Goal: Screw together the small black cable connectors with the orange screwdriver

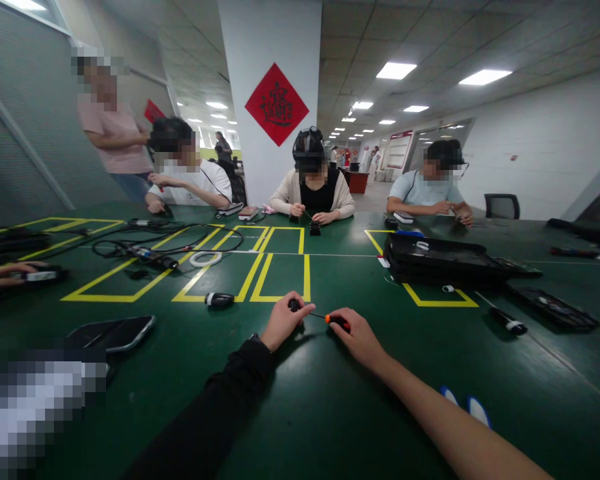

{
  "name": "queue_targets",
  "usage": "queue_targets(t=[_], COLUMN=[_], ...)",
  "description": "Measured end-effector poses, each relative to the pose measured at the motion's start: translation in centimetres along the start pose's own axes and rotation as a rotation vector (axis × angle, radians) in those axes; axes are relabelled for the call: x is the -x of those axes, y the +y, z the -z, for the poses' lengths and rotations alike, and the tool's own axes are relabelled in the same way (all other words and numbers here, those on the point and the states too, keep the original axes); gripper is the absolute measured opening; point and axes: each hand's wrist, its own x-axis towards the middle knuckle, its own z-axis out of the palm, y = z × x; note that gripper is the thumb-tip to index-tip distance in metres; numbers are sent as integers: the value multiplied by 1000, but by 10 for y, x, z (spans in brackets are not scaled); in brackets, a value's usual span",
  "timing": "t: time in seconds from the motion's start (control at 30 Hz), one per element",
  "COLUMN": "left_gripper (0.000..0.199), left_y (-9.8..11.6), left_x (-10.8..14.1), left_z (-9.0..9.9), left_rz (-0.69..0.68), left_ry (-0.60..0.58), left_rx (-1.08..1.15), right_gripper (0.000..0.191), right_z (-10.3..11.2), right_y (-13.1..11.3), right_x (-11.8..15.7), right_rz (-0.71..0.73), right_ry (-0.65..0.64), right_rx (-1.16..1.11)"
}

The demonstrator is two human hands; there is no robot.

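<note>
My left hand [284, 322] is closed around a small black part [294, 305], whose kind I cannot make out because the fingers cover much of it. In my right hand [359, 337] is a screwdriver [329, 319] with an orange and black handle, gripped between thumb and fingers. Its thin shaft points left, and the tip meets or lies close to the black part; the contact is hidden by my left fingers. Both hands are low over the green table [300, 393]. To the left of them lies a black cylindrical piece [219, 300] with a white band.
Yellow tape [280, 298] marks rectangles on the table. Black trays [437, 257] stand at the right, near another screwdriver [510, 325]. Cables [210, 237] and a white ring [206, 259] lie left. A phone [113, 333] rests nearby. Several people sit or stand across the table.
</note>
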Motion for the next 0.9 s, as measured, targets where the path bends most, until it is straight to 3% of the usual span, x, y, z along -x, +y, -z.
queue_targets(t=[0.17, 0.4, 0.7, 0.9], left_gripper=[29, 24, 18, 17], left_y=[4, 5, -4, -5], left_x=[0, 1, -4, -4], left_z=[2, 3, 1, 1], left_rz=[-73, -52, -23, -14], left_ry=[13, -25, 6, -7], left_rx=[-28, 3, 32, 57], right_gripper=[20, 21, 20, 18], right_z=[-1, 2, 4, 5], right_y=[4, 8, 8, 10], right_x=[-1, -4, -2, -5], right_rz=[-54, -17, -78, -8], right_ry=[15, 0, 42, 40], right_rx=[-14, 20, -29, 7])
